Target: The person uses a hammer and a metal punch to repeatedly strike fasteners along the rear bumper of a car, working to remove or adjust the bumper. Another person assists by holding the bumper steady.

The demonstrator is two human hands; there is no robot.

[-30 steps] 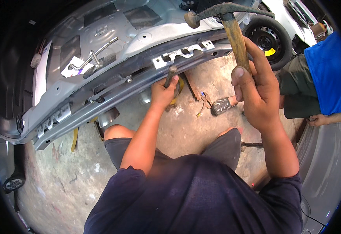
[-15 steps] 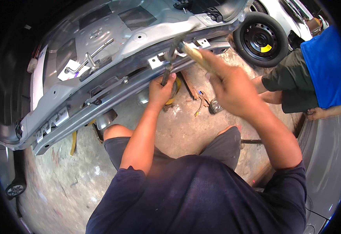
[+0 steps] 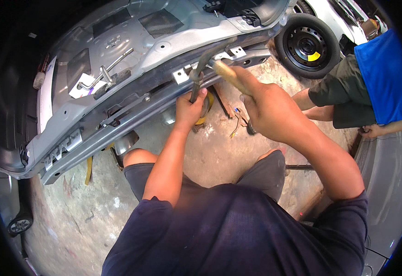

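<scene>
My left hand (image 3: 189, 106) is closed around a short dark metal rod (image 3: 194, 92), held upright at the grey bumper beam (image 3: 86, 148) of a car. My right hand (image 3: 267, 110) is closed on the wooden handle of a hammer (image 3: 228, 73). The dark hammer head (image 3: 205, 57) is lowered over the rod's top; whether they touch is hard to tell. Just behind it is a silver bracket (image 3: 238, 51) with holes, fixed along the beam. A metal wrench (image 3: 113, 64) lies on a white paper up on the grey body panel (image 3: 164, 37).
A spare wheel (image 3: 307, 46) stands at upper right near a white car. A co-worker in a blue top (image 3: 382, 78) is at the right, beside a grey car panel (image 3: 387, 184). On the concrete floor (image 3: 72, 216) lie yellow strips (image 3: 89, 170) and small scattered pieces (image 3: 235, 124).
My right hand has swung the hammer from raised at upper right down and leftward onto the rod's top area. My left hand stays on the rod, nearly in place.
</scene>
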